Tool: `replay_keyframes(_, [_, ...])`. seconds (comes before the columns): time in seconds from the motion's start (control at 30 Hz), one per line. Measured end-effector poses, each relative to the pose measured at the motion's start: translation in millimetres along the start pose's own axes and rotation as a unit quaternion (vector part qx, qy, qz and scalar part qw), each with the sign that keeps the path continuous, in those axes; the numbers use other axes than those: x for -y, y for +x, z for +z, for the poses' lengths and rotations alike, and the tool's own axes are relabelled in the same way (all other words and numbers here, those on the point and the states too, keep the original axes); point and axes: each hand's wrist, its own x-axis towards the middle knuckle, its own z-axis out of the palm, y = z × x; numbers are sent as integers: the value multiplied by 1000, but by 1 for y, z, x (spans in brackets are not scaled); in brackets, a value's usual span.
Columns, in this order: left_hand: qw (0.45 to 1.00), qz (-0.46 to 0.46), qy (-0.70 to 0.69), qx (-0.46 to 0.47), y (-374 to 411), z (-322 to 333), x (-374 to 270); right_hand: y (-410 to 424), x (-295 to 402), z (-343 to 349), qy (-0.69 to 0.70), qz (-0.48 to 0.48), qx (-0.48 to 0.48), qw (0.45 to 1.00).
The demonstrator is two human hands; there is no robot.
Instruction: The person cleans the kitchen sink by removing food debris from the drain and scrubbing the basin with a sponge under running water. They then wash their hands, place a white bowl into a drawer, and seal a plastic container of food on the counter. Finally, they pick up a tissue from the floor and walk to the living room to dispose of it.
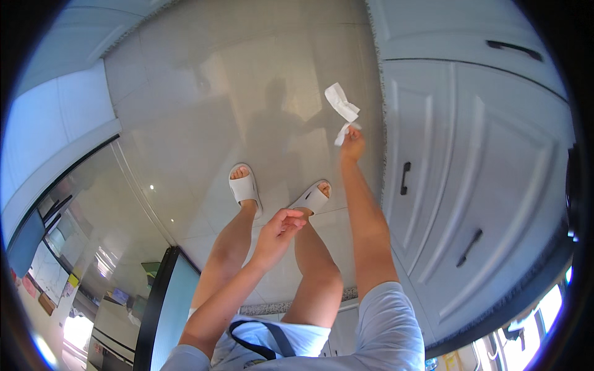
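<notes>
My right hand (353, 144) reaches forward and down on the right, its fingers closed on a crumpled piece of white tissue paper (342, 133). Just beyond it a larger white tissue piece (341, 102) shows against the tiled floor (209, 125). Whether it lies on the tiles or joins the piece in my fingers, I cannot tell. My left hand (277, 236) hovers in front of my body, above my knees and feet. Its fingers are loosely bent and nothing shows in them.
White cabinets (464, 162) with dark handles line the right side, close to my right arm. On my feet are light slide sandals (243, 188). At the left, a floor track (139, 190) runs by a dark-framed glass door panel (169, 301), with another furnished area beyond.
</notes>
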Motion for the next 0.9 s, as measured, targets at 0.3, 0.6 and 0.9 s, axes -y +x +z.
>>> replay_keyframes(0.3, [996,-51,-49,-49,42,-12,3,68,22,111,-144,108,6,984])
replay_keyframes(0.6, [991,-90,-73,-73,50,-14,-10,-126,45,172,-147,-400,172,888])
replay_keyframes(0.9, [994,-31,-82,-60,51,-17,-7,-30,1,121,-122,-231,224,939])
